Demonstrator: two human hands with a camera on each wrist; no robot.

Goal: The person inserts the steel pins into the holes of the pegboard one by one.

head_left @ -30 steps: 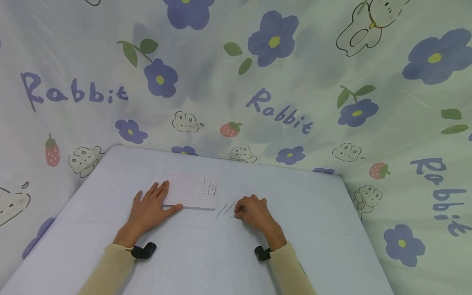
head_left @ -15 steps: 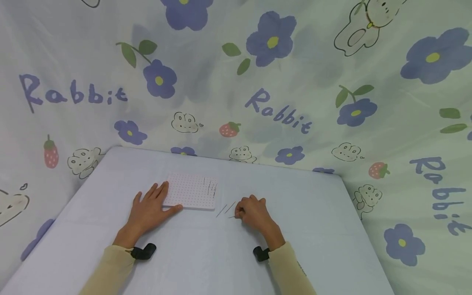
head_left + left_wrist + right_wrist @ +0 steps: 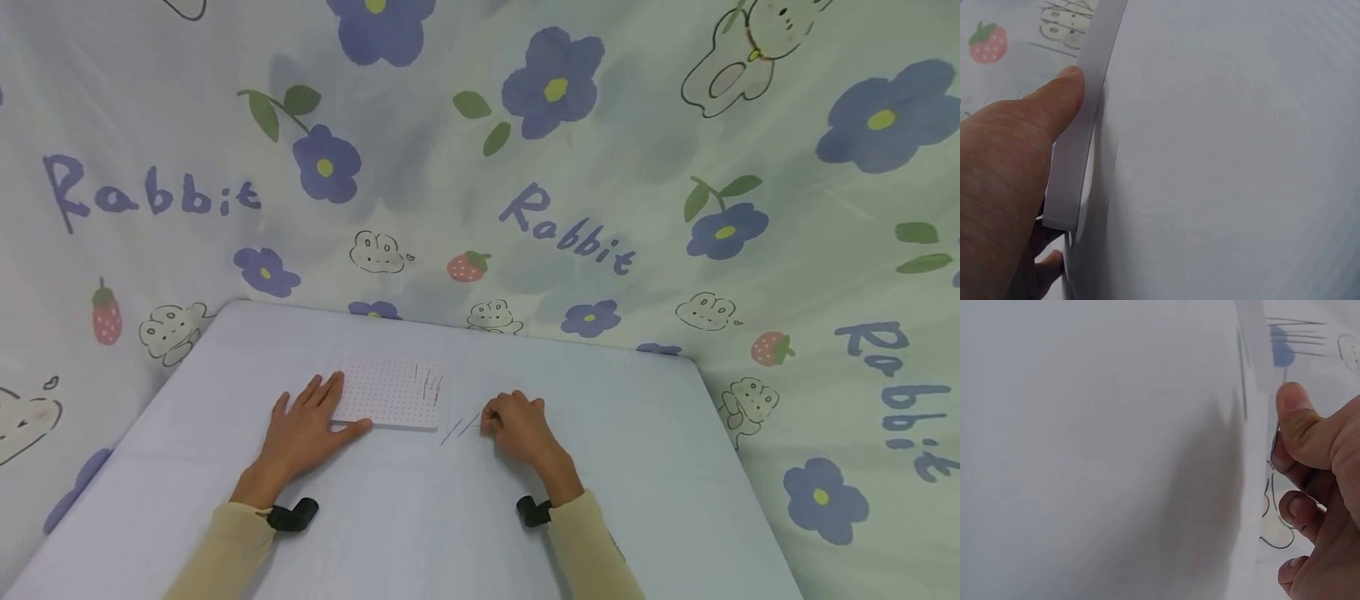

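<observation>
A white board (image 3: 378,396) with a grid of small dots or holes lies flat on the table. Several thin dark needle-like sticks (image 3: 1304,342) stand up from its right part. My left hand (image 3: 300,429) rests at the board's left front corner, fingers spread; its thumb (image 3: 1063,100) touches the front edge. To the right of the board, my right hand (image 3: 519,427) pinches another thin stick (image 3: 1285,375) between thumb and forefinger, slightly above the table. Its other fingers are loosely curled. Two loose sticks (image 3: 452,431) lie slanted between board and right hand.
The table (image 3: 637,467) has a white cover. Behind and beside it hangs a patterned cloth (image 3: 420,183) with flowers, rabbits and lettering. A black wrist camera (image 3: 295,515) sits on the left wrist, another (image 3: 533,512) on the right.
My right hand has risen slightly away from the tabletop with the thin stick in its fingertips. The left hand and the board have stayed in place.
</observation>
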